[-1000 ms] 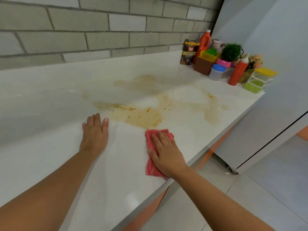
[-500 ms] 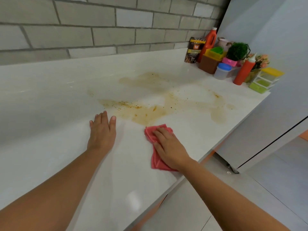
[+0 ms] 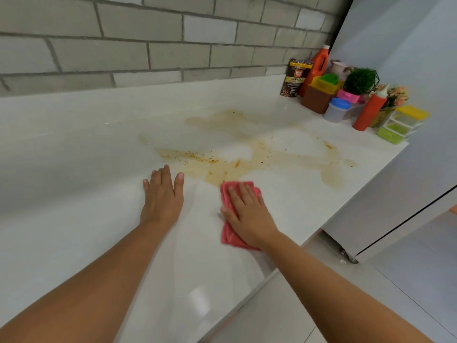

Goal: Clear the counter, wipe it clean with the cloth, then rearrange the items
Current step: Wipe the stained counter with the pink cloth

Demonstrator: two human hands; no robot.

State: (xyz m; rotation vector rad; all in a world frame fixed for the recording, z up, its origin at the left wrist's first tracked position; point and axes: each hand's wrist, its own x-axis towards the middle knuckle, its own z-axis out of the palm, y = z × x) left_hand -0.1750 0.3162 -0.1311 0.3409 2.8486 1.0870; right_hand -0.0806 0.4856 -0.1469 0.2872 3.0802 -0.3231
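Observation:
A white counter (image 3: 74, 149) carries a wide brown-yellow stain (image 3: 247, 159) with dark specks across its middle. A folded pink cloth (image 3: 230, 233) lies flat at the stain's near edge. My right hand (image 3: 247, 214) presses on the cloth with straight fingers, and the cloth's far corners show past the fingertips. My left hand (image 3: 162, 196) rests flat on the bare counter just left of the cloth, its fingertips near the stain's edge.
Items crowd the far right corner: a dark granules pouch (image 3: 294, 78), an orange bottle (image 3: 317, 65), a brown box (image 3: 317, 101), a blue-lidded tub (image 3: 337, 110), a red squeeze bottle (image 3: 368, 113), a green plant (image 3: 359, 80), stacked yellow-green containers (image 3: 403, 125). A grey brick wall (image 3: 148, 40) backs the counter. The counter's front edge (image 3: 309, 240) runs close by the cloth.
My right hand has pushed the cloth forward to the stain's near edge. My left hand stays flat on the counter. The view has shifted slightly.

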